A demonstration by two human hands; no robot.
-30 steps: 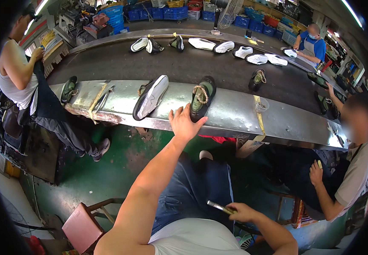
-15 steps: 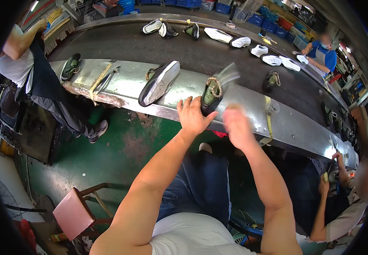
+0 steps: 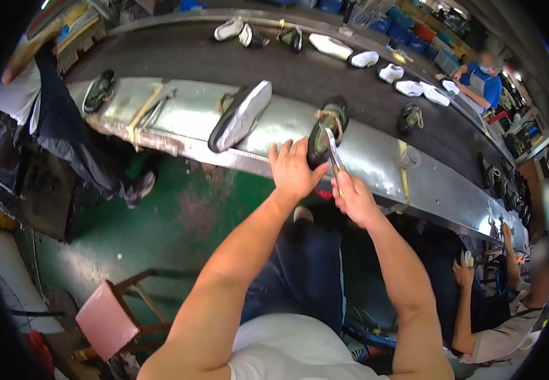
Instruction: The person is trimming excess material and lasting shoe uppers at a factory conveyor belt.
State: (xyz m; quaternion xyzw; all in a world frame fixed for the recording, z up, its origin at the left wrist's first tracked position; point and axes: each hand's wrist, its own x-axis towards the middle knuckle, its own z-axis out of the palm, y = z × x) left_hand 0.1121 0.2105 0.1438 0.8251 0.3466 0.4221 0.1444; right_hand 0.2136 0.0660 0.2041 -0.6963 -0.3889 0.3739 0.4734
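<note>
Bracing the shoe (image 3: 333,118) on the ledge (image 3: 376,145), we are holding our left hand (image 3: 295,168) spread around its near end and gripping a tool (image 3: 335,155) in our closed right hand (image 3: 355,196). We are seemingly partway through this shoe, the tool lying over its upper; how much is remaining, we cannot tell. Its long axis is running away from us, far end leaning right, toe probably facing us.

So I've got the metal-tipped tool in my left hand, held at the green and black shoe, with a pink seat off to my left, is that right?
Not quite: the head view shows the metal-tipped tool in your right hand, not your left hand. It is held at the green and black shoe, with a pink seat off to your left, as you said.
</note>
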